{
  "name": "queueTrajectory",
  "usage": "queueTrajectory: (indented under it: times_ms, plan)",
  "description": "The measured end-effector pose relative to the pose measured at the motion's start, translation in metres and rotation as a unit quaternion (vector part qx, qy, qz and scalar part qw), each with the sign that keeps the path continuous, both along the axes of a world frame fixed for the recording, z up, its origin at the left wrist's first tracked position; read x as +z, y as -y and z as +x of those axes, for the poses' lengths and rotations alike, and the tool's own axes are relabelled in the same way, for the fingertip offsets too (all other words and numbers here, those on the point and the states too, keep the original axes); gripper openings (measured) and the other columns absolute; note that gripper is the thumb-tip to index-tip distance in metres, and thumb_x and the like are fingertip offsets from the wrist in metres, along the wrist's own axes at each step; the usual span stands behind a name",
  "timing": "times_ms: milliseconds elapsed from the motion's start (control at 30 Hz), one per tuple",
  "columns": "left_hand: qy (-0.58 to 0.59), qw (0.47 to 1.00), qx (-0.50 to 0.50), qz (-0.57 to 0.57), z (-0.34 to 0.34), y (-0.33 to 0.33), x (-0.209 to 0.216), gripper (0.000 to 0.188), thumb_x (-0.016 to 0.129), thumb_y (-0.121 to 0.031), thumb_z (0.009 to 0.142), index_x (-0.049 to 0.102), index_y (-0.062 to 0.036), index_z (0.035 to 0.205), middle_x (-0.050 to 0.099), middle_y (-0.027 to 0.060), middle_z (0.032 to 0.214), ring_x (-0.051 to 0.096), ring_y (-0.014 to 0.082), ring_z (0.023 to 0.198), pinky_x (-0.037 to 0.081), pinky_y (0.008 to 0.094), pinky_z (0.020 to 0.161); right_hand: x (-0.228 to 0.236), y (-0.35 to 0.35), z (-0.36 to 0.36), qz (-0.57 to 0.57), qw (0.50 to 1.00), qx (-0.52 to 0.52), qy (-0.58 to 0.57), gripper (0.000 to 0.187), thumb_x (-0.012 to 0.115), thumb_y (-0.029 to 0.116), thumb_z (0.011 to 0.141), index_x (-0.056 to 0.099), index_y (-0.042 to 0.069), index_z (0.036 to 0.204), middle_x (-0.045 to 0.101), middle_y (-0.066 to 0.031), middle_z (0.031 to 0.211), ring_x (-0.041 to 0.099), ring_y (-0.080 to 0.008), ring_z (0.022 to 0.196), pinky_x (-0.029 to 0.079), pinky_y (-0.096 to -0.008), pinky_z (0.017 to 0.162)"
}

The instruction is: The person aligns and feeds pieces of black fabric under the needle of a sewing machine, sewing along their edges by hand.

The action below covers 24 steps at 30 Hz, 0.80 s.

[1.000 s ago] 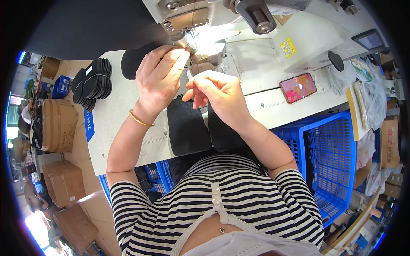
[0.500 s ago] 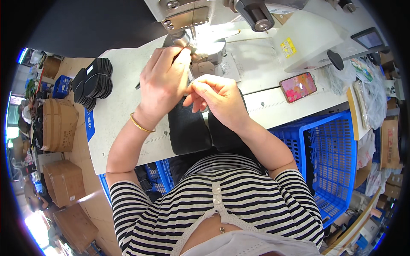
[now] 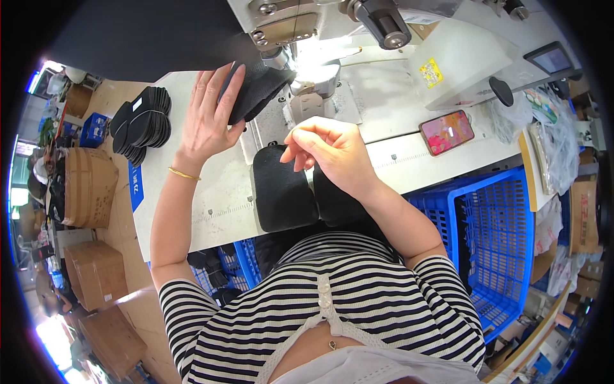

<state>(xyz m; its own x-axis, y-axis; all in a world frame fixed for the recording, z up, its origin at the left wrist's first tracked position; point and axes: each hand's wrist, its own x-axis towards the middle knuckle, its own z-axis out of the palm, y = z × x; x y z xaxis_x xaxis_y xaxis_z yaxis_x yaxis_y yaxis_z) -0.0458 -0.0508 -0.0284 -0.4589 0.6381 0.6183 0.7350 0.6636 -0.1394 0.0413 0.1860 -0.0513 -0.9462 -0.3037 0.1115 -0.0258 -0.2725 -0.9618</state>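
At the sewing machine (image 3: 281, 29), my left hand (image 3: 208, 118) is at the left edge of a black fabric piece (image 3: 259, 89). Its thumb and index finger straddle that edge, and the other fingers stretch upward. The piece's right tip reaches the brightly lit spot beside the needle area. My right hand (image 3: 336, 153) hovers lower and to the right, its thumb and curled fingers drawn together. Whatever it may pinch is too small to make out. Below the hands, two black padded shapes (image 3: 284, 192) jut over the table's front edge.
A strapped stack of black pieces (image 3: 144, 118) lies on the white table (image 3: 173, 221) at left. A phone (image 3: 448, 132) rests at right. Blue plastic baskets (image 3: 492, 249) stand below the table edge. Cardboard boxes (image 3: 96, 274) sit on the floor at left.
My left hand has swung left, away from the needle area, and its fingers have spread. The black piece now shows beside it. My right hand has barely moved and is apart from the left.
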Motion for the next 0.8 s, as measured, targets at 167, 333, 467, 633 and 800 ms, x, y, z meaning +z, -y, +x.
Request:
queueTrajectory:
  times_ms: [167,333,467,633,800]
  plan:
    - [-0.054,0.998,-0.019,-0.001,-0.003,0.003,0.003,0.072,0.070,-0.008,0.060,0.056,-0.0025,0.131,0.056,0.0163,0.129,0.056,0.0337,0.117,0.047,0.0442,0.099,0.002,0.010,0.004,0.013,0.999,-0.038,-0.006,0.020,0.058,0.016,0.098,0.068,-0.002,0.100,0.072,-0.0076,0.083,0.064,-0.0083,0.069,0.050,-0.0213,0.063]
    - [-0.161,0.985,-0.060,-0.003,0.055,-0.027,0.035,0.044,0.066,-0.005,0.066,0.070,-0.0017,0.110,0.066,0.0062,0.106,0.067,0.0211,0.082,0.054,0.0298,0.066,0.010,0.020,0.009,0.007,0.990,-0.116,-0.076,0.026,0.059,0.017,0.098,0.066,-0.003,0.113,0.068,-0.0050,0.081,0.061,-0.0070,0.069,0.052,-0.0238,0.064]
    - [-0.079,0.997,-0.010,0.017,0.079,-0.061,0.038,0.041,0.067,-0.007,0.066,0.072,-0.0029,0.106,0.063,0.0011,0.094,0.056,0.0139,0.063,0.045,0.0259,0.052,0.015,0.017,0.018,0.039,0.988,-0.121,-0.084,0.024,0.055,0.015,0.099,0.067,-0.003,0.110,0.062,-0.0020,0.073,0.056,-0.0051,0.064,0.050,-0.0233,0.059]
    - [-0.116,0.993,0.006,0.013,0.083,-0.073,0.031,0.042,0.068,-0.006,0.063,0.072,-0.0018,0.104,0.064,0.0024,0.093,0.053,0.0128,0.064,0.042,0.0245,0.051,0.016,0.008,0.018,0.042,0.987,-0.139,-0.074,0.022,0.056,0.015,0.099,0.067,-0.002,0.106,0.060,-0.0003,0.071,0.054,-0.0043,0.062,0.048,-0.0227,0.057]
    - [-0.103,0.993,0.053,0.001,0.087,-0.084,0.035,0.041,0.066,0.000,0.064,0.074,-0.0057,0.103,0.066,0.0009,0.095,0.057,0.0142,0.071,0.049,0.0265,0.059,0.014,0.002,0.013,0.045,0.987,-0.139,-0.065,0.022,0.056,0.016,0.098,0.068,-0.002,0.104,0.059,0.0007,0.071,0.053,-0.0037,0.062,0.049,-0.0223,0.057]
